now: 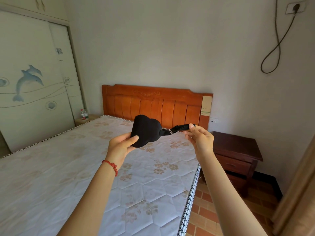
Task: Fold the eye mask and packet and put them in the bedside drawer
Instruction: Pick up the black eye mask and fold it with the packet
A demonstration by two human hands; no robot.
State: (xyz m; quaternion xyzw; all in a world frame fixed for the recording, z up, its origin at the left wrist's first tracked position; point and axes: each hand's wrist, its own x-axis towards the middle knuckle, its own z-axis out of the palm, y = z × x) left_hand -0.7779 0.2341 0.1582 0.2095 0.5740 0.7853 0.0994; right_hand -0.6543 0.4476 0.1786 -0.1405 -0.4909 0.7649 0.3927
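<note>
Held up over the mattress (85, 176), the black eye mask (145, 131) looks light, soft and padded; her left hand (121, 145) pinches its folded body, her right hand (199, 138) pinches the stretchy strap (179, 128), likely the springy part to tuck in

light: soft, even daylight | shadows: faint | focus: sharp centre | edges: wide-angle bending, slight blur
</note>
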